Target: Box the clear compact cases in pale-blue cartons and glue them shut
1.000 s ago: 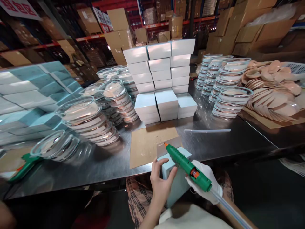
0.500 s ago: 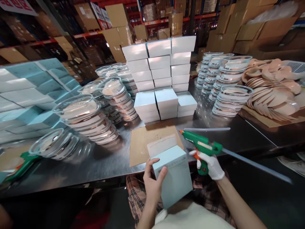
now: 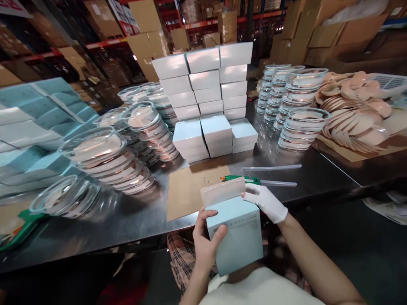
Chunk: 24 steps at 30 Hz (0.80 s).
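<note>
Writing on pale box (image 3: 237, 237) unreadable; left hand (image 3: 205, 245) grips it, right hand (image 3: 265, 201) touching flap.

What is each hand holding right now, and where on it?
The bare left hand grips the pale blue cardboard box by its left side and front corner. The white-gloved right hand touches the box's open top flap at its right end.

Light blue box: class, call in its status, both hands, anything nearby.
Left hand grips light blue box, flap up. Gloved right hand at flap edge. Green glue gun lying on table just beyond.
</note>
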Each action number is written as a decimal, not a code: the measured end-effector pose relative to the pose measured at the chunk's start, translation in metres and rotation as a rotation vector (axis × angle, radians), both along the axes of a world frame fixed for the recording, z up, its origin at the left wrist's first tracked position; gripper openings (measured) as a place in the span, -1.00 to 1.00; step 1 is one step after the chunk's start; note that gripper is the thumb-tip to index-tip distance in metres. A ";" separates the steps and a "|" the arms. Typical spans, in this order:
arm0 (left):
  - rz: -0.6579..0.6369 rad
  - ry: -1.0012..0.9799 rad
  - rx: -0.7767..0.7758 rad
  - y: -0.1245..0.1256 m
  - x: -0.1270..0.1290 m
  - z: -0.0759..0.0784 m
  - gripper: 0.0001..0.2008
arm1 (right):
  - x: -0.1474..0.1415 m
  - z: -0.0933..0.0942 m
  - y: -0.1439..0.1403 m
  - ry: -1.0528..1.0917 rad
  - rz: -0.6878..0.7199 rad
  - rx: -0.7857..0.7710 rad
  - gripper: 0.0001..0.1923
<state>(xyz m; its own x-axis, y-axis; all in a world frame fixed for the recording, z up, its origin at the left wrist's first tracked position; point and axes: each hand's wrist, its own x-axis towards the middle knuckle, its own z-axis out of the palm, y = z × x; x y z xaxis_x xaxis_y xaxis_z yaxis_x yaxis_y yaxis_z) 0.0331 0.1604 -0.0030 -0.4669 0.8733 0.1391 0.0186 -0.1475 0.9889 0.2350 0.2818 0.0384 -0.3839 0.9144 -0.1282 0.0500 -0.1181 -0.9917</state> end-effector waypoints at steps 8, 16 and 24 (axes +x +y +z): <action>-0.043 -0.241 0.142 0.014 0.000 -0.009 -0.39 | 0.014 -0.006 0.006 0.174 0.406 0.258 -0.21; -0.119 -0.111 0.143 0.015 -0.006 -0.003 -0.61 | 0.015 0.000 -0.007 -0.015 0.466 0.703 -0.65; -0.155 -0.025 0.134 0.013 -0.005 -0.002 -0.65 | 0.021 -0.011 -0.009 -0.034 0.498 0.694 -0.66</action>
